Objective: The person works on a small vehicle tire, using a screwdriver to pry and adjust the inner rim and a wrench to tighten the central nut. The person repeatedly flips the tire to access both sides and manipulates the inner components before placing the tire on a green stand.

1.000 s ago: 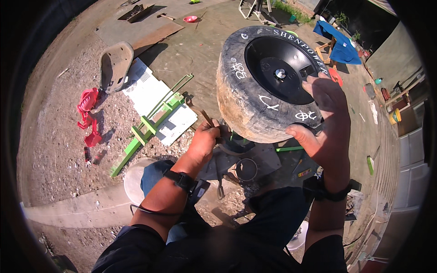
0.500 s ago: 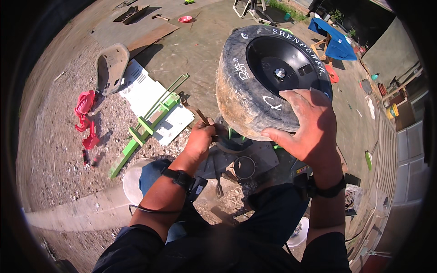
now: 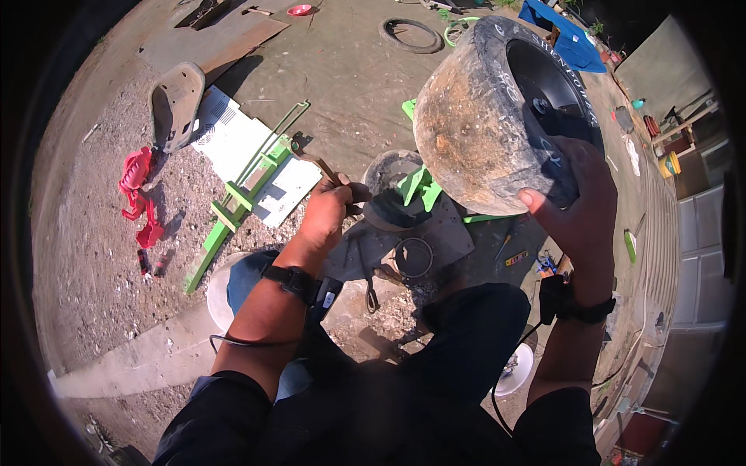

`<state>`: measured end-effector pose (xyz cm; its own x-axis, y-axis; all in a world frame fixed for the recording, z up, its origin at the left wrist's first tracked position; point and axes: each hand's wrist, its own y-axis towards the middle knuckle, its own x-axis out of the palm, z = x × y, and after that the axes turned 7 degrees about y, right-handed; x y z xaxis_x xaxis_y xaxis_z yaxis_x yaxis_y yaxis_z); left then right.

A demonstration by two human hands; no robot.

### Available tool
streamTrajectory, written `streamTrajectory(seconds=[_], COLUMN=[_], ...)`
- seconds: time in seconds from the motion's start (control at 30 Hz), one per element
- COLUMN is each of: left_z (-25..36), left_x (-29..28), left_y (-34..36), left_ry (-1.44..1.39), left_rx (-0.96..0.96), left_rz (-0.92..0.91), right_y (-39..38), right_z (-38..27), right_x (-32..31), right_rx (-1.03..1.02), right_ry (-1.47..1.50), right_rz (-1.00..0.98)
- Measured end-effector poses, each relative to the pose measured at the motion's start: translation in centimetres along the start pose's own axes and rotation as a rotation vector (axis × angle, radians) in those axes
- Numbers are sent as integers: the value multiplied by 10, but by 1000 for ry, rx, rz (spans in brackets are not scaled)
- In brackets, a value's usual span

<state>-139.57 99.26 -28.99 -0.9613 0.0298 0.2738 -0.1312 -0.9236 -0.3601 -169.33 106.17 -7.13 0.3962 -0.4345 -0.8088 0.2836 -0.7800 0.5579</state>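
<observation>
The right hand (image 3: 579, 190), spread wide, is gripping a worn, tilted wheel (image 3: 472, 124) that is hiding ground (image 3: 334, 93) beyond it, beside a green bracket (image 3: 422, 189). The left hand (image 3: 326, 208) is clasping a brown tool (image 3: 321, 165) near a green frame (image 3: 227, 216) lying across a white panel (image 3: 233, 144).

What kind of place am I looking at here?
Probably an outdoor yard used as a makeshift workshop: sunlit gravel, a green metal frame partly over a white panel, and a large worn wheel in the right hand.
</observation>
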Motion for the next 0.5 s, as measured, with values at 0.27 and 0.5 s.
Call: streamTrajectory(seconds=[0.27, 0.5], left_z=[-21, -72], left_x=[-5, 9], left_y=[6, 23], left_ry=[237, 358], left_rx=[-176, -479], left_rz=[-15, 74], right_y=[-72, -118], right_z=[58, 102], right_x=[-60, -89], right_rx=[455, 862], right_ry=[128, 10], right_rz=[-38, 38])
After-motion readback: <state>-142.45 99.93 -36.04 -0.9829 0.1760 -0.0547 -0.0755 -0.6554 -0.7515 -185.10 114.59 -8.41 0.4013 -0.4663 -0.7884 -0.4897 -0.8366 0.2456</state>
